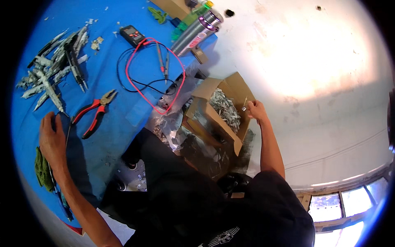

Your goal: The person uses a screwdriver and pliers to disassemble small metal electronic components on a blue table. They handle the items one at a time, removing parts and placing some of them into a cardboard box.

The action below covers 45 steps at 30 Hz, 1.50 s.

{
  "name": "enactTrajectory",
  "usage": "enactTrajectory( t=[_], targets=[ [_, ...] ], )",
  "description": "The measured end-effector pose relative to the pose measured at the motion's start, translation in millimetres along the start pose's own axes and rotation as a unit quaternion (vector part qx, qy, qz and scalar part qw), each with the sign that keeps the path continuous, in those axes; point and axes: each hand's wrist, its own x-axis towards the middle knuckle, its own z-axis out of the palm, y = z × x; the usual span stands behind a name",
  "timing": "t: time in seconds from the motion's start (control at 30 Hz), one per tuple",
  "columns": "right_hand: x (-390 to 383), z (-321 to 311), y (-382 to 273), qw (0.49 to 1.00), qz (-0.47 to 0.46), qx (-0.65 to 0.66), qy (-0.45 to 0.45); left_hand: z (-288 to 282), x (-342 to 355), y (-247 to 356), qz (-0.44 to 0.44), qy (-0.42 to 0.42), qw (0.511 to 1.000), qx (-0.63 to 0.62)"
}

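My left hand (52, 136) rests on the blue table covering with fingers loosely spread, beside a thin rod, a green glove (43, 168) and red-and-black pliers (94, 111). Just beyond it lies a pile of dirty whitish and dark sticks (55, 61). My right hand (256, 110) is closed in a pinch on a small silvery piece (244, 108) with a thin wire, at the right side of an open cardboard box (242, 86) that holds many pale scraps (224, 108).
A black meter (131, 35) with red and black leads lies on the blue table (119, 61), near a steel flask (191, 37) and a green bottle (201, 8). Clear plastic bags (173, 131) sit beside the box. A pale wall (329, 136) and bright windows (325, 206) are at right.
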Motion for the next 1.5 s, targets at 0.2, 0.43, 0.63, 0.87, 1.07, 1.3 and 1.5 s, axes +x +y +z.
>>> enactTrajectory(
  t=[0.2,0.43,0.63,0.87,1.07,1.3,1.5],
  targets=[
    [48,-2,110,0.992,0.006,0.042,0.121,4,3,3,-0.011,-0.010,1.000,0.002],
    [17,71,-49,0.983,-0.169,0.012,0.075,3,-2,-24,0.019,0.005,1.000,-0.007],
    [-71,151,-216,0.906,-0.419,0.051,-0.035,-25,6,27,0.032,0.028,0.999,-0.014],
    [-167,267,-366,0.767,-0.606,0.050,-0.205,-31,1,26,0.002,0.013,1.000,-0.010],
    [-183,350,-402,0.843,-0.497,-0.008,-0.205,-31,3,31,0.001,0.007,1.000,-0.021],
    [-193,371,-409,0.841,-0.476,0.026,-0.257,-33,4,31,-0.003,0.005,1.000,-0.023],
    [-176,395,-405,0.815,-0.443,0.149,-0.342,-35,4,30,-0.005,-0.004,1.000,-0.028]
  ],
)
